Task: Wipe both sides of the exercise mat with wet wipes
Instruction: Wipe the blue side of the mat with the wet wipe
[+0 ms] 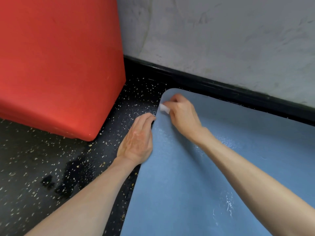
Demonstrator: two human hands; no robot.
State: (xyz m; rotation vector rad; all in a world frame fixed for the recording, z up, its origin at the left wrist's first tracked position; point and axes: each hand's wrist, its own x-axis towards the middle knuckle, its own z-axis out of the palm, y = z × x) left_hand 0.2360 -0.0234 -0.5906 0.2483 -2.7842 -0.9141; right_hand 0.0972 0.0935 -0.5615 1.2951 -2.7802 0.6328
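A blue exercise mat lies on the dark speckled floor, its rounded far corner close to the wall. Wet streaks shine on its surface. My right hand grips a small white wet wipe and presses it on the mat near that corner. My left hand lies along the mat's left edge with straight fingers, the fingertips slipped under the raised edge.
A large red padded block stands on the floor to the left, close to the mat's corner. A grey wall with a black skirting strip runs behind the mat. A dark wet patch marks the floor at left.
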